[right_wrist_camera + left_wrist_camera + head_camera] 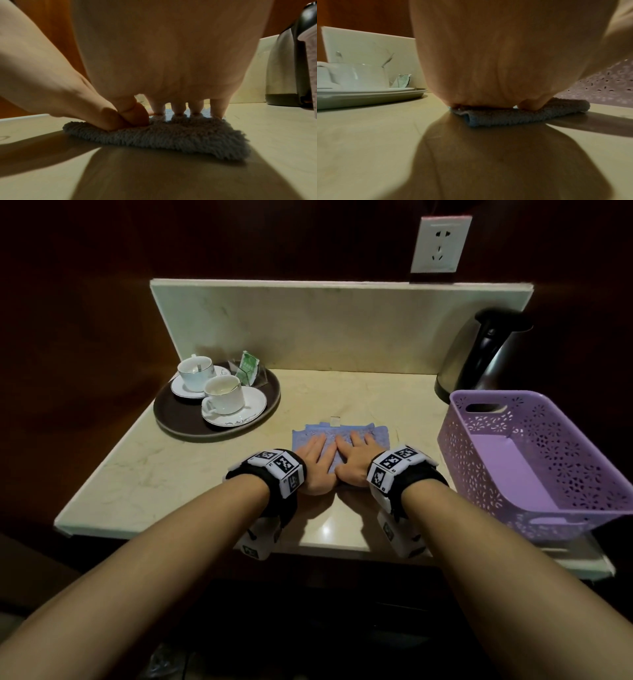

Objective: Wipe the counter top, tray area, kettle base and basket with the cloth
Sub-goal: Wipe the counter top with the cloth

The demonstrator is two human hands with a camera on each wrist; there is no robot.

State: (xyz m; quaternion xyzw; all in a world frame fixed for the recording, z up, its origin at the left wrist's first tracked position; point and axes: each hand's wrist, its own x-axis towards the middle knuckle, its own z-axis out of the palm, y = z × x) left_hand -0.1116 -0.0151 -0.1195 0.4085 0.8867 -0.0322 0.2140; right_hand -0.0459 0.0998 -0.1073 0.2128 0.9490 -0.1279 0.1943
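A folded blue cloth (342,436) (522,116) (171,138) lies flat in the middle of the cream marble counter top (171,474). Both hands lie on it side by side, palms down, fingers straight. My left hand (317,455) (488,67) covers the cloth's left half. My right hand (356,453) (171,54) covers its right half, thumbs meeting at the near edge. A round dark tray (171,419) (368,97) sits at the left. A steel kettle (479,354) (283,74) stands at the back right. A purple basket (534,467) sits on the right.
The tray carries two white cups on saucers (226,402) and a holder with green sachets (248,369). A marble backsplash (325,326) runs along the back, with a wall socket (440,244) above. The counter's front edge (335,549) lies just behind my wrists.
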